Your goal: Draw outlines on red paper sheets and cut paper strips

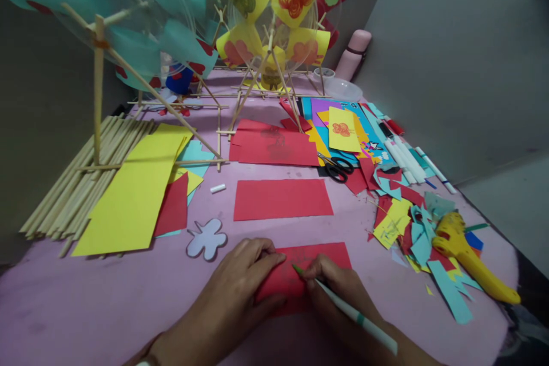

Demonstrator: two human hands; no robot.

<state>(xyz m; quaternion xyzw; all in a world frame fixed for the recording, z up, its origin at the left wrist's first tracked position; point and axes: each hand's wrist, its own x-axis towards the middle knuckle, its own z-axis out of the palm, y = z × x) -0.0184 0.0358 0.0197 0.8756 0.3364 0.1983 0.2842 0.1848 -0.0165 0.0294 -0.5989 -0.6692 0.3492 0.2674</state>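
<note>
My left hand (pixel 234 291) lies flat on a red paper rectangle (pixel 319 255) at the near edge of the pink table (pixel 86 309), fingers pressing it down. My right hand (pixel 338 286) grips a green-tipped white marker pen (pixel 351 313), its tip touching the red paper between the two hands. Faint drawn lines show on that paper. A second red rectangle (pixel 282 199) lies just beyond it, and a larger red sheet (pixel 274 146) farther back.
Yellow paper sheets (pixel 132 194) and wooden sticks (pixel 72 189) lie at left. A white flower cut-out (pixel 206 238), black scissors (pixel 338 168), paper scraps (pixel 407 223), a yellow glue gun (pixel 467 254) and white pens (pixel 407 160) sit at right. Stick-framed paper wheels (pixel 270 23) stand behind.
</note>
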